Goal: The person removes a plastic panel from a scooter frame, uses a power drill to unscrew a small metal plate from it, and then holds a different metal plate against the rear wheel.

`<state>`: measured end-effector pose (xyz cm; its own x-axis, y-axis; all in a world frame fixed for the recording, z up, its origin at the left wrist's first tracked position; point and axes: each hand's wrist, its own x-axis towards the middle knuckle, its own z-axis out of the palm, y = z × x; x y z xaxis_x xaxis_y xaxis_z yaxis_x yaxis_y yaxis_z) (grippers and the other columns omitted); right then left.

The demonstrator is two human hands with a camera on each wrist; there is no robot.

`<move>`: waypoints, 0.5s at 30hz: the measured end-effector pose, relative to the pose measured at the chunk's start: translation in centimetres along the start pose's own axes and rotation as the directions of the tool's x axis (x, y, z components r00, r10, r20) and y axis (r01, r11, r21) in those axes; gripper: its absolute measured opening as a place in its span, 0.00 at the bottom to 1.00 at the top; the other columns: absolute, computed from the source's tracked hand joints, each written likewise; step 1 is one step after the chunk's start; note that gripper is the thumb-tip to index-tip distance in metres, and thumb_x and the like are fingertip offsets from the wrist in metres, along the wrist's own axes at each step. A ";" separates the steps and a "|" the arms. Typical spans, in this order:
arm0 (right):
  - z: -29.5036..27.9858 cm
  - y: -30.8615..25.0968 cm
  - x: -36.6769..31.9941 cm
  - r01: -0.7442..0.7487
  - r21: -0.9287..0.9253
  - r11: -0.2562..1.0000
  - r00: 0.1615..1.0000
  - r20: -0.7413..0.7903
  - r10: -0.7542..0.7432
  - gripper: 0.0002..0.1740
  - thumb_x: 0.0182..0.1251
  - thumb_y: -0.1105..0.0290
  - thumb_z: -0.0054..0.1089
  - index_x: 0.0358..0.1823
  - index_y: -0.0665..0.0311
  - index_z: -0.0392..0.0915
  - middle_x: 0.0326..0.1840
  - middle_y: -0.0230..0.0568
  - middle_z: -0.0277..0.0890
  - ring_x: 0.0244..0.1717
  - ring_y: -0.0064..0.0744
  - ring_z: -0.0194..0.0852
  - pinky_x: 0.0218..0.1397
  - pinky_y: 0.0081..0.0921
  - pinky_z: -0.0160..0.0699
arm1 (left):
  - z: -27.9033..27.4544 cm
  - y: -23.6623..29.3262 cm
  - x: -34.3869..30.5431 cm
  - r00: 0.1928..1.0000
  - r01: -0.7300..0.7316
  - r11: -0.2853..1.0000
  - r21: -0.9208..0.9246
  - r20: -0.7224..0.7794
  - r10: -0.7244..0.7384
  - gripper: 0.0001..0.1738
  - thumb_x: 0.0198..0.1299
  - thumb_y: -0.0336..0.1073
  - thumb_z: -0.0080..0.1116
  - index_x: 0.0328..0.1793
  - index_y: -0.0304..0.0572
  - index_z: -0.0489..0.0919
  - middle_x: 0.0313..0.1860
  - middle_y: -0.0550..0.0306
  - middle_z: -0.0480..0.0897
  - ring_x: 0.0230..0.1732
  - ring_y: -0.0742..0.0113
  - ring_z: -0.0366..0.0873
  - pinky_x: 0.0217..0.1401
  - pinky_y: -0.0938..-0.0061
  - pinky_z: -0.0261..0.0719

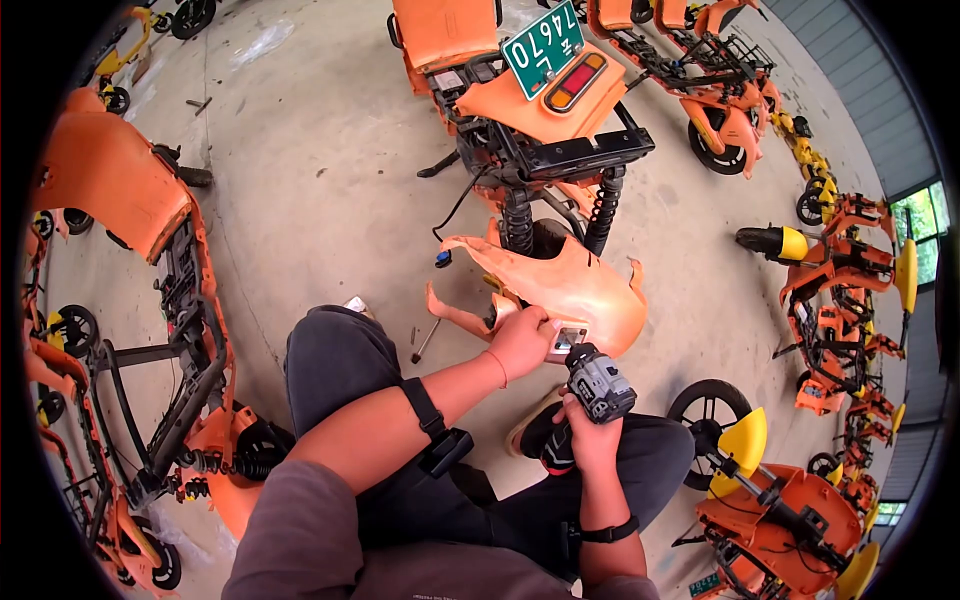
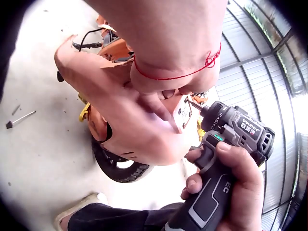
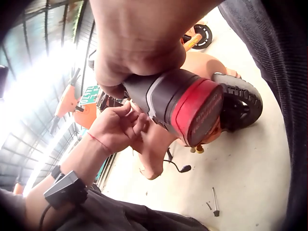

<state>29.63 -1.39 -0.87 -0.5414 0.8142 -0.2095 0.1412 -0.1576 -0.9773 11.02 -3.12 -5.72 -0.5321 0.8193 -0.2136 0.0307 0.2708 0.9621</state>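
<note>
My right hand [image 1: 592, 432] grips a grey and black cordless drill [image 1: 600, 385] by its handle, thumb near the green-lit panel. The drill's bit points at a small pale plate with dark screws [image 2: 183, 115], its tip right at the plate's upper screw. Around the plate's edge, the fingers of my left hand [image 1: 522, 340] are curled, holding it against the orange scooter fender [image 1: 600, 300]. Some of those fingertips are hidden behind the wrist in the left wrist view. The fender overlaps the rear tyre [image 2: 120, 168] in that view.
Ahead stands an orange scooter frame with a green licence plate [image 1: 543, 48] and rear shock absorbers [image 1: 517, 222]. A screwdriver [image 1: 426, 340] lies on the concrete floor. Partly stripped scooters [image 1: 130, 190] stand on the left, and a yellow-fendered one [image 1: 780, 520] is close at right.
</note>
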 end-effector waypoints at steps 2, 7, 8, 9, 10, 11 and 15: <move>-0.3 -0.3 0.2 -0.009 -0.012 1.000 1.000 0.002 0.009 0.14 0.66 0.79 0.61 0.52 0.72 0.76 0.40 0.41 0.82 0.28 0.26 0.80 0.33 0.23 0.80 | 0.1 -0.1 -0.2 1.000 0.013 1.000 -0.009 -0.012 -0.013 0.17 0.69 0.41 0.58 0.43 0.30 0.81 0.33 0.44 0.84 0.35 0.56 0.84 0.43 0.62 0.80; -3.0 -3.1 2.9 0.117 -0.569 0.814 0.982 0.189 -0.010 0.27 0.55 0.71 0.72 0.57 0.68 0.77 0.43 0.45 0.86 0.44 0.35 0.86 0.49 0.29 0.82 | 0.3 -1.0 0.4 0.998 -0.023 0.998 0.059 -0.062 0.027 0.16 0.68 0.41 0.58 0.42 0.32 0.81 0.30 0.44 0.85 0.35 0.53 0.84 0.44 0.61 0.80; -2.6 -5.2 3.2 0.224 -0.581 0.783 0.965 0.244 -0.095 0.30 0.54 0.72 0.72 0.60 0.65 0.76 0.44 0.47 0.86 0.47 0.40 0.87 0.51 0.31 0.82 | 0.5 -1.0 0.5 0.997 -0.020 0.999 0.044 -0.069 0.023 0.15 0.68 0.41 0.58 0.42 0.32 0.82 0.30 0.43 0.85 0.36 0.52 0.85 0.45 0.61 0.80; -2.5 -7.3 3.4 0.204 -0.702 0.682 0.965 0.263 -0.018 0.35 0.51 0.72 0.73 0.64 0.60 0.73 0.47 0.52 0.85 0.52 0.52 0.85 0.53 0.35 0.82 | 0.4 -0.4 0.4 0.997 -0.022 0.999 0.037 -0.077 0.024 0.15 0.68 0.41 0.58 0.42 0.32 0.82 0.30 0.43 0.85 0.36 0.52 0.85 0.45 0.61 0.80; -2.2 -8.5 3.6 0.210 -0.706 0.676 0.963 0.269 -0.019 0.35 0.51 0.72 0.73 0.64 0.60 0.73 0.47 0.52 0.85 0.52 0.52 0.85 0.53 0.35 0.82 | 0.3 0.1 0.2 0.997 -0.016 1.000 0.019 -0.079 0.017 0.15 0.68 0.41 0.58 0.42 0.32 0.82 0.31 0.43 0.85 0.36 0.50 0.85 0.45 0.60 0.80; -1.9 -9.4 3.7 0.218 -0.745 0.630 0.957 0.289 0.010 0.35 0.51 0.72 0.72 0.64 0.59 0.73 0.48 0.53 0.84 0.53 0.55 0.83 0.53 0.37 0.82 | 0.1 0.6 0.0 0.997 -0.011 1.000 0.000 -0.080 0.011 0.15 0.67 0.41 0.58 0.41 0.32 0.82 0.32 0.42 0.85 0.37 0.49 0.85 0.45 0.59 0.80; -3.0 -8.4 4.9 0.251 -0.757 0.603 0.940 0.339 0.035 0.30 0.54 0.71 0.70 0.60 0.63 0.74 0.44 0.51 0.85 0.48 0.53 0.84 0.50 0.37 0.82 | 0.4 0.9 0.0 0.997 0.031 0.999 -0.033 -0.070 -0.033 0.15 0.67 0.41 0.58 0.41 0.33 0.82 0.33 0.42 0.85 0.38 0.47 0.85 0.46 0.57 0.80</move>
<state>28.25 5.60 6.43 -0.7851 0.5704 -0.2412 0.5770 0.5321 -0.6197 11.36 -2.72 -4.90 -0.5906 0.7725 -0.2333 -0.0141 0.2792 0.9601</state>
